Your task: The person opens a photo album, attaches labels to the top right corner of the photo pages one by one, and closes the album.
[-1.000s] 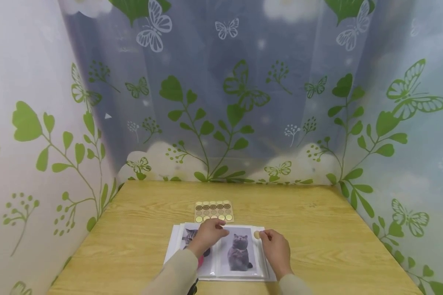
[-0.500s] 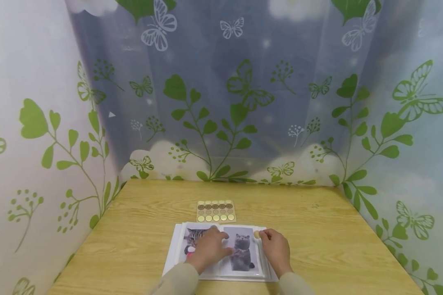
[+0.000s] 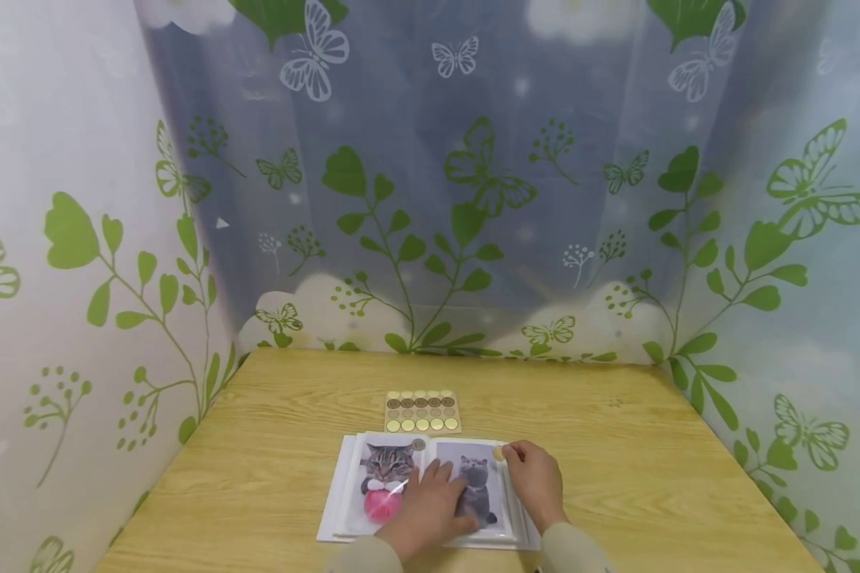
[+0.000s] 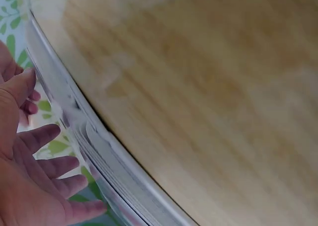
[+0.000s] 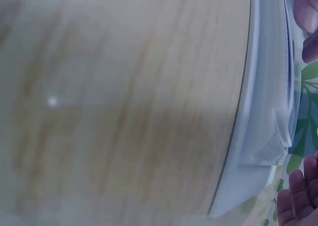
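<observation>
An open photo album (image 3: 344, 509) lies near the table's front edge. Its left page shows a tabby cat photo (image 3: 388, 463) with a pink ball, its right page a grey cat photo (image 3: 478, 477). My left hand (image 3: 433, 497) rests flat on the album's lower middle with fingers spread, partly covering the grey cat. My right hand (image 3: 526, 469) pinches a round beige sticker (image 3: 498, 454) at the right page's top corner. The left wrist view shows the left hand (image 4: 35, 176) spread beside the album's stacked page edges (image 4: 99, 151).
A sheet of round gold and brown stickers (image 3: 421, 411) lies just behind the album. One small sticker (image 3: 419, 445) sits at the album's top middle. The wooden table (image 3: 616, 446) is walled in by a leaf and butterfly curtain (image 3: 437, 199) on three sides.
My left hand slid from the album's top edge down to its lower middle, uncovering the tabby cat photo. The right hand stayed put with the sticker.
</observation>
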Demonstrator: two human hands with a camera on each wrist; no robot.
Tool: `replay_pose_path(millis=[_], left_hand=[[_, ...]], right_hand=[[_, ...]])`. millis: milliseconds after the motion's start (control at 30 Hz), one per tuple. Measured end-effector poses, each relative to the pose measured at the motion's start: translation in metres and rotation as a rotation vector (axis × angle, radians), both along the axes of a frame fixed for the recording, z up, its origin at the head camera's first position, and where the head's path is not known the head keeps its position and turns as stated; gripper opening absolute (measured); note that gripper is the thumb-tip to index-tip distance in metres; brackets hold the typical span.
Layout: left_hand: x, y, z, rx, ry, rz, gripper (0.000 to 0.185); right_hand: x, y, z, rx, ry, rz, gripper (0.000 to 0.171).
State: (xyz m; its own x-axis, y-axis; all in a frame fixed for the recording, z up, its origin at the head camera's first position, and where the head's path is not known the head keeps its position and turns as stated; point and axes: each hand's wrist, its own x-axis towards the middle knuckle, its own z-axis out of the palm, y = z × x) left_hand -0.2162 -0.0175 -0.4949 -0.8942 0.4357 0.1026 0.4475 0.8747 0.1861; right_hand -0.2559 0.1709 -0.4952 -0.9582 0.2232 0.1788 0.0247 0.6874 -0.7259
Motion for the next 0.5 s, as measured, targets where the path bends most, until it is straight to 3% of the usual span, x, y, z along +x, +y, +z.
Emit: replay_pose_path(millis=[200, 500], left_hand=[[0.006, 0.003, -0.001, -0.003, 0.012, 0.013, 0.064], [0.008, 0.001, -0.005, 0.017, 0.029, 0.0, 0.065]], right_hand=[[-0.007, 0.002, 0.0, 0.028, 0.04, 0.037, 0.021], [-0.019, 0.005, 0.001, 0.071, 0.03, 0.052, 0.02]])
